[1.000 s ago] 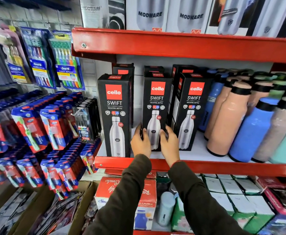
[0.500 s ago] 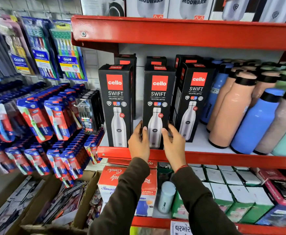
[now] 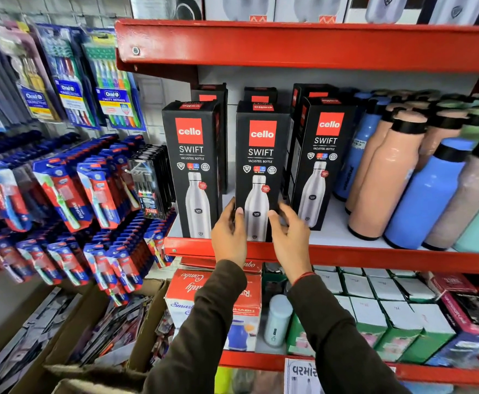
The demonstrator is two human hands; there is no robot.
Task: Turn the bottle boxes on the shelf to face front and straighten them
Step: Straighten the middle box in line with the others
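Right hand [image 3: 291, 240] now off upright, front-facing middle box [image 3: 261, 169].

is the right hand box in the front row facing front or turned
Turned. The right box shows its side panel as well as its printed front, unlike the middle box, which faces squarely forward between both hands.

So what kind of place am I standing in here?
Most likely a small general or household goods shop: red metal shelves hold boxed Cello Swift bottles beside loose coloured bottles, with carded toothbrush packs hanging on the wall.
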